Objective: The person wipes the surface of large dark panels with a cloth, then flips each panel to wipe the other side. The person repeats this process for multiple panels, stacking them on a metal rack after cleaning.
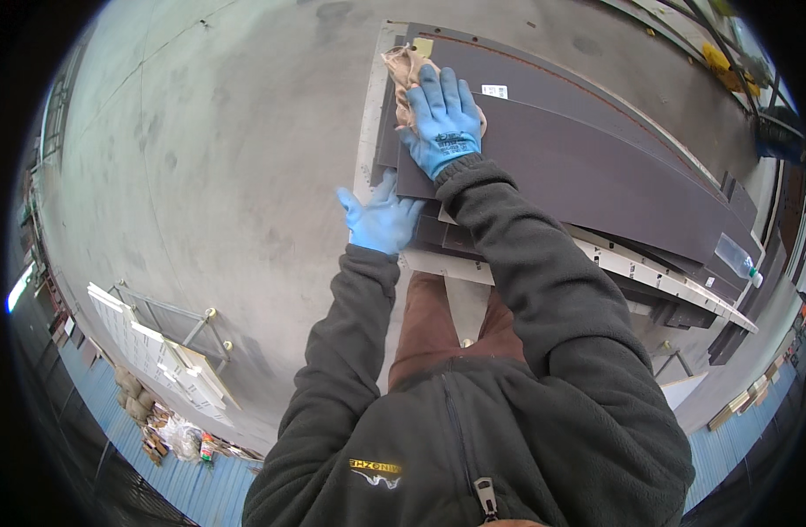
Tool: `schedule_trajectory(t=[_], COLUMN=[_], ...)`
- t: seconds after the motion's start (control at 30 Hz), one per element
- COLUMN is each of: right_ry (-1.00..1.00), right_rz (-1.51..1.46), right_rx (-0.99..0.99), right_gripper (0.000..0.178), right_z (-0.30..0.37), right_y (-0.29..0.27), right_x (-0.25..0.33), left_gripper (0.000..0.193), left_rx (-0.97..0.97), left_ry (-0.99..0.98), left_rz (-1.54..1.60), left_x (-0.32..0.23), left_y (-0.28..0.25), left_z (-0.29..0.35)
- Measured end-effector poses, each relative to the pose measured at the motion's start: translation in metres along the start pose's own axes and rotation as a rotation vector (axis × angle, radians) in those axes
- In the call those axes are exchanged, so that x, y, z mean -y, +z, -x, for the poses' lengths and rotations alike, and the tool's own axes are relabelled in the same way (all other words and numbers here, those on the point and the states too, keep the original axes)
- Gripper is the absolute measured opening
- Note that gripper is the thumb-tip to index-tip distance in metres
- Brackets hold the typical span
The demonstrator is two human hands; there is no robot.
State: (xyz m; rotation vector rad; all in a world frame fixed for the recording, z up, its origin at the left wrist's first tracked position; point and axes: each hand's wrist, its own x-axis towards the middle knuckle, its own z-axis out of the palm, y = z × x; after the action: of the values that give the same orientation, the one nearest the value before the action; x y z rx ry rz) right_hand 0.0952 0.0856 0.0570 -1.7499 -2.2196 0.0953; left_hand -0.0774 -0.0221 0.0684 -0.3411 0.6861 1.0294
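My right hand [442, 119], in a blue glove, holds a bunched beige cloth [403, 66] pressed down near the left end of a long dark grey panel [579, 167]. Its fingers are stretched over the cloth, which shows on both sides of the hand. By the near left corner of that panel is my left hand [381, 218], also gloved in blue. Its fingers are spread, the thumb pointing left, and the fingertips are at the panel's edge. I cannot tell whether they touch its underside. More dark panels lie stacked under and behind this one.
A pale frame with holes [658, 279] runs along the stack's near side. A clear plastic bottle [735, 256] lies at the stack's right end. A metal rack with white strips [170, 351] stands at lower left on the grey floor [219, 176]. Yellow material [728, 68] is at far right.
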Motion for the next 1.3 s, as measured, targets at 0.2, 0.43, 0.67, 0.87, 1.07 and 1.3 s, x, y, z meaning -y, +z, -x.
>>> schedule_trajectory(t=[0.2, 0.43, 0.67, 0.87, 1.07, 1.3], right_ry=[-0.089, -0.249, -0.426, -0.459, -0.535, -0.004], right_rz=[-0.038, -0.044, -0.183, -0.506, -0.705, -0.978], right_rx=[0.1, -0.044, 0.032, 0.144, 0.1, 0.602], right_gripper=[0.066, 0.069, 0.059, 0.06, 0.044, 0.029], right_z=[-0.01, -0.019, 0.054, 0.093, 0.113, 0.237], right_y=[-0.008, 0.007, -0.006, -0.015, -0.018, -0.095], right_x=[-0.003, -0.004, 0.019, 0.021, 0.004, -0.045], left_gripper=[0.131, 0.137, 0.137, 0.134, 0.141, 0.137], left_rx=[-0.071, -0.063, -0.18, -0.037, -0.1, -0.186], left_ry=[0.038, 0.078, 0.068, 0.144, 0.104, 0.129], left_rz=[-0.008, -0.095, 0.073, -0.108, -0.194, -0.144], left_x=[0.009, 0.012, 0.003, -0.006, -0.004, -0.014], left_y=[-0.011, -0.005, -0.033, -0.053, -0.028, -0.015], left_z=[-0.005, -0.003, -0.009, -0.014, -0.002, -0.001])
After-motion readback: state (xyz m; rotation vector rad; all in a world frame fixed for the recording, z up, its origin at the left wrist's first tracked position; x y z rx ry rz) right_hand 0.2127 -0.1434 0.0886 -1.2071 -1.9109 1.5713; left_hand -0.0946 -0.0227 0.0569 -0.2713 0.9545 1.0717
